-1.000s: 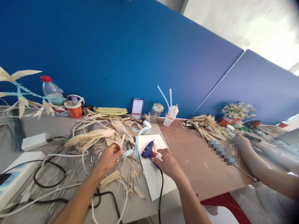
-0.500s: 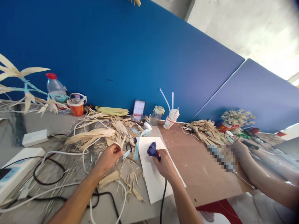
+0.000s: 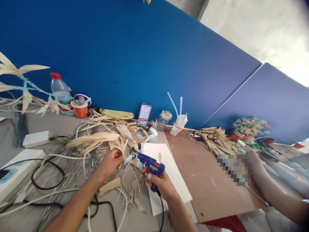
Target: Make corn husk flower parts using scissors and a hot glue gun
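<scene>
My right hand [image 3: 160, 182] is wrapped round a blue glue gun [image 3: 151, 163], raised over a white sheet [image 3: 170, 180], its nozzle pointing left. The nozzle is close to a short light-blue strip [image 3: 128, 159], whose left end is at my left fingertips. My left hand [image 3: 112, 161] is closed in a pinch on that light-blue strip, and a pale husk piece [image 3: 125, 146] stands up by the same fingers. Black-handled scissors [image 3: 132, 151] lie just behind the strip. A black cord [image 3: 162, 209] hangs from the glue gun's grip.
Dried corn husks [image 3: 96, 140] and thin wires cover the left side, with a power strip [image 3: 21, 174] and loose cables. A phone [image 3: 144, 114], a glass jar [image 3: 164, 120] and a paper cup [image 3: 177, 127] stand by the blue partition. Another person's arm [image 3: 267, 183] is at right.
The glue gun has been lifted off the white sheet and turned so its nozzle points left at the strip. My left hand stays nearly in place, still pinching.
</scene>
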`<state>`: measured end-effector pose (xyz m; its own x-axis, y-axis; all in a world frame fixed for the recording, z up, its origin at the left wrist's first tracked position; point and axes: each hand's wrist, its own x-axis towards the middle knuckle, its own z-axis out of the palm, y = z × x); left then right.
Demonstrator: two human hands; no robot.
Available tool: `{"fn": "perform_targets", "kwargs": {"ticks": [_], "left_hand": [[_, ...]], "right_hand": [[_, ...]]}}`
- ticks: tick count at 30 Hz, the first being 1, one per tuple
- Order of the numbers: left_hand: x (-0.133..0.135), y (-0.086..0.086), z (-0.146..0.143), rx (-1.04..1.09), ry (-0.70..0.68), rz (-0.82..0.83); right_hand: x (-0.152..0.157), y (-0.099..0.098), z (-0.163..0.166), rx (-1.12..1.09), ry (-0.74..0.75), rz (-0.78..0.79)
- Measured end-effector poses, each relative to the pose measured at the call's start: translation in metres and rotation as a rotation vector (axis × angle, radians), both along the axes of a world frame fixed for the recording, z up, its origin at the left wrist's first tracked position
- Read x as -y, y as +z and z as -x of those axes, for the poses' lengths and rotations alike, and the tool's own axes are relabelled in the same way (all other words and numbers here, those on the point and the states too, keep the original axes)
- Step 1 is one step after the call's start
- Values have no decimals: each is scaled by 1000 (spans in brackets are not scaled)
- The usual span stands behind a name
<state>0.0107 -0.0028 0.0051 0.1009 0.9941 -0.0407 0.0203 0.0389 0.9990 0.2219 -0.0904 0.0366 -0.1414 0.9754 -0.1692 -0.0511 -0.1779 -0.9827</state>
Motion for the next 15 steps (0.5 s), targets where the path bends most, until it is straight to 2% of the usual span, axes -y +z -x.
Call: {"fn": "perform_targets", "kwargs": {"ticks": [7,15], "left_hand": [[-2,-1,3,10,9,6],[-3,-2,4,2,13,10]], "right_hand": [[-1,-8,1,183,136,-140],[3,-11,3,200,138,-138]]}}
